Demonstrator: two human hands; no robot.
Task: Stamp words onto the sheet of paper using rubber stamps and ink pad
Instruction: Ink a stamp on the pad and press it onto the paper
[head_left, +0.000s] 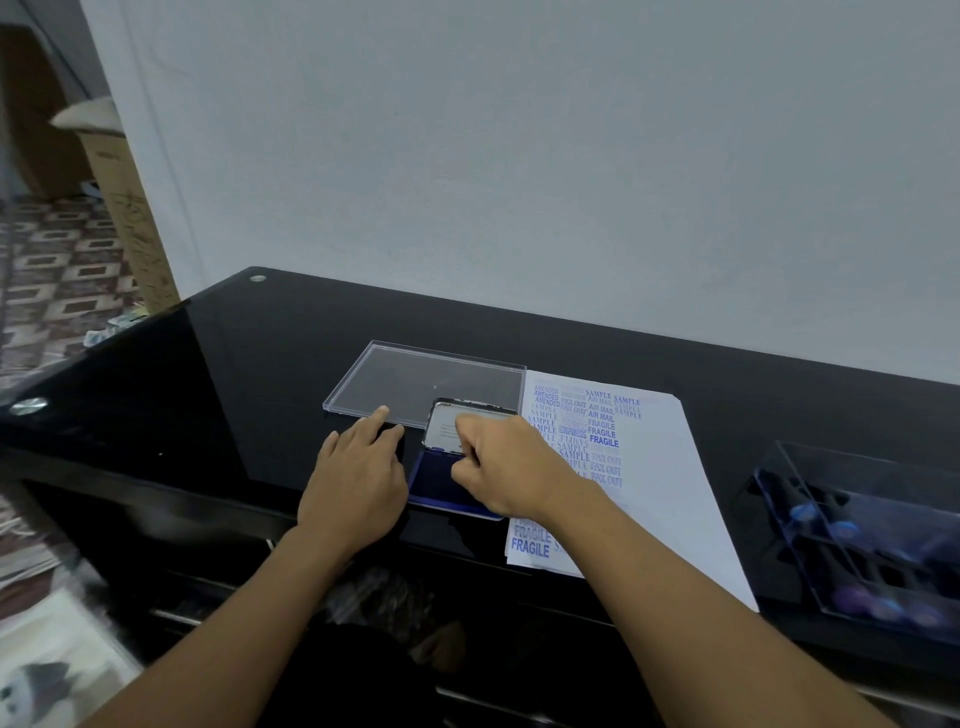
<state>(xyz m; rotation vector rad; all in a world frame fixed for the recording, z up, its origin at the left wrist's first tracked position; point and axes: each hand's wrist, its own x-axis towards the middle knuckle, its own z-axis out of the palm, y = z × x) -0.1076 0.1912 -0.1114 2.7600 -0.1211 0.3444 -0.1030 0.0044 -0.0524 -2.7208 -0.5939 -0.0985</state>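
Pinching the raised metal lid (441, 427) of the ink pad (439, 486) with my right hand (511, 467), fingers curled on its edge, I rest my left hand (353, 483) flat, fingers apart, on the tabletop (249, 374) just beside it. The pad sits at the left edge of the stamped sheet of paper (675, 467). If the lid slips or the pad skids on this glossy black glass, ink could smear the sheet. A clear tray (410, 379) lies behind, the stamp case (872, 540) is far right, and a pale wall (519, 156) stands beyond.

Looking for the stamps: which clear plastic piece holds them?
The clear box right of the sheet, with stamps inside; the flat clear lid left of it is empty.
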